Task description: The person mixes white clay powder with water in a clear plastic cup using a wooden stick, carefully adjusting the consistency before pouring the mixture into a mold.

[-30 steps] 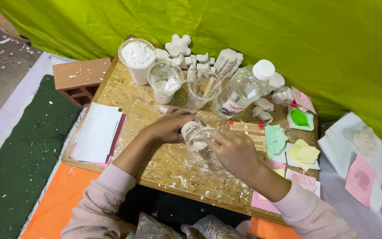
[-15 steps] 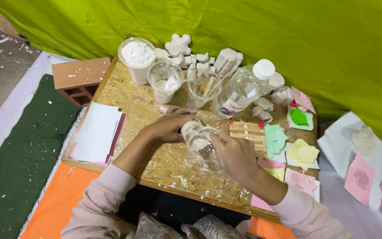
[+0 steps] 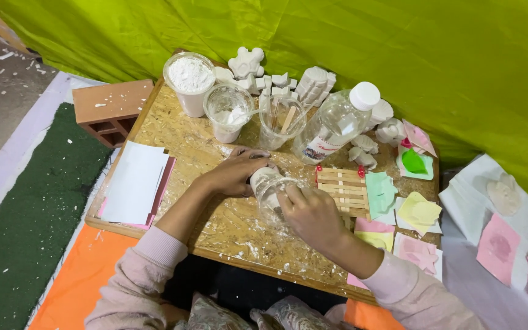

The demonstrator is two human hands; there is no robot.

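A clear plastic cup (image 3: pixel 268 189), smeared with white paste, lies tilted between both hands over the chipboard table (image 3: pixel 172 134). My left hand (image 3: pixel 236 171) grips the cup's upper end. My right hand (image 3: pixel 313 214) wraps the cup's lower side, fingers pressed on it. What is inside the cup is hard to make out. Pink sleeves cover both forearms.
At the back stand a cup of white powder (image 3: pixel 190 79), a cup with white residue (image 3: pixel 228 111), a cup of wooden sticks (image 3: pixel 282 121), a plastic bottle (image 3: pixel 336 122) and white plaster casts (image 3: pixel 247 62). Also present: stick grid (image 3: pixel 343 190), coloured moulds (image 3: pixel 420 211), papers (image 3: pixel 134 183), brick (image 3: pixel 111 110).
Both hands stay on the cup in nearly the same place; the cup has shifted only slightly between them.
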